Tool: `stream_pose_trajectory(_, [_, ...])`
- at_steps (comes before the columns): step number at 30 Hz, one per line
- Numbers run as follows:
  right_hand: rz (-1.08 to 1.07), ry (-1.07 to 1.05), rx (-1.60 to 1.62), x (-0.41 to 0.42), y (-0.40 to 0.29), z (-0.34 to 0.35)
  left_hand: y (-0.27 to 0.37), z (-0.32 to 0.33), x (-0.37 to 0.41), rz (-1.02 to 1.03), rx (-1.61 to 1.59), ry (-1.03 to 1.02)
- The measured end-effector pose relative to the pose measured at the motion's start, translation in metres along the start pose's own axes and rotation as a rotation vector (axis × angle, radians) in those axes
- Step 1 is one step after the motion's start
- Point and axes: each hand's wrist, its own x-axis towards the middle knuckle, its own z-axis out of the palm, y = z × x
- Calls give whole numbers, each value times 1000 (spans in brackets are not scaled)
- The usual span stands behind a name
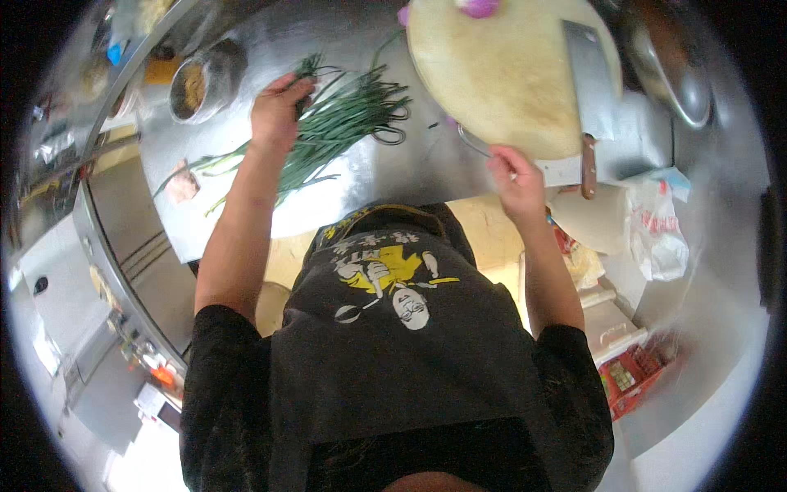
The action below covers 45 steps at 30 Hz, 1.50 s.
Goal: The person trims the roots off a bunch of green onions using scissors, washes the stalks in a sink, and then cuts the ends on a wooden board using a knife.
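My left hand [280,107] is closed on the ends of some green scallions or similar long greens, above the left part of a loose bunch of greens [344,120] on the steel counter. Near the lower edge of a round cutting board [492,74], my right hand [516,178] pinches one end of a thin, curved, blurred strand [472,142]; its material is unclear. A cleaver [590,80] with a wooden handle lies across the board's right side. A purple onion or similar vegetable [478,6] sits at the board's far edge.
A container of brown contents [189,91] stands at the back left. A pale pink lump [182,182] lies on the counter's left part. Right of the board are a metal bowl [688,86] and a plastic bag [659,240]. A red crate [636,381] is lower right.
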Motion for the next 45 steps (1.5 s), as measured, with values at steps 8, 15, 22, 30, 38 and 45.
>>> stream_pose_trajectory(8, [-36, -270, -464, -8, 34, 101, 53, -244, 94, 224, 570, 377])
stream_pose_trajectory(15, [-7, -165, -565, -37, 6, 155, 36, -325, 222, 691, 1201, -30])
stream_pose_trajectory(22, [284, -206, -746, -96, -5, 192, 41, -511, 267, 801, 1325, 101])
stream_pose_trajectory(30, [34, -341, -807, -107, 63, 178, -19, -567, 94, 86, 1484, 184])
stream_pose_trajectory(38, [186, -315, -695, -69, 23, 190, -10, -516, 49, 180, 1865, 296])
stream_pose_trajectory(45, [-1, -254, -678, -71, 38, 181, 99, -433, 3, 1039, 1798, 212])
